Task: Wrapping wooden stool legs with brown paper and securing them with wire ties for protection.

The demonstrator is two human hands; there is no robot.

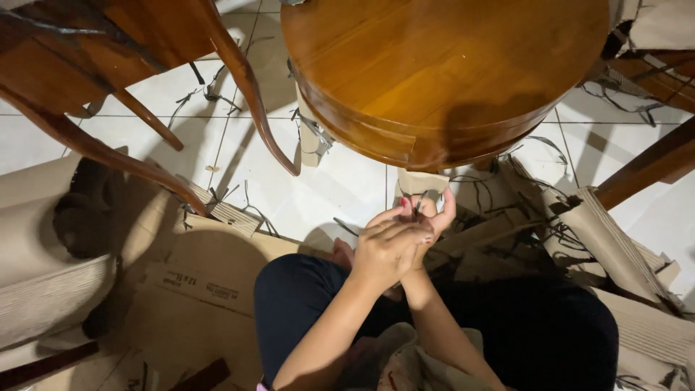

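Just below the round wooden table (441, 72), my left hand (387, 250) covers my right hand (434, 217); both grips pinch something dark, too small to identify.

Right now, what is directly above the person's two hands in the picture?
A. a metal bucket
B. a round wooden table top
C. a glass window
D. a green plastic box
B: the left hand and right hand are joined close together on something small and dark, just below the edge of the round wooden table top, over the white tiled floor.
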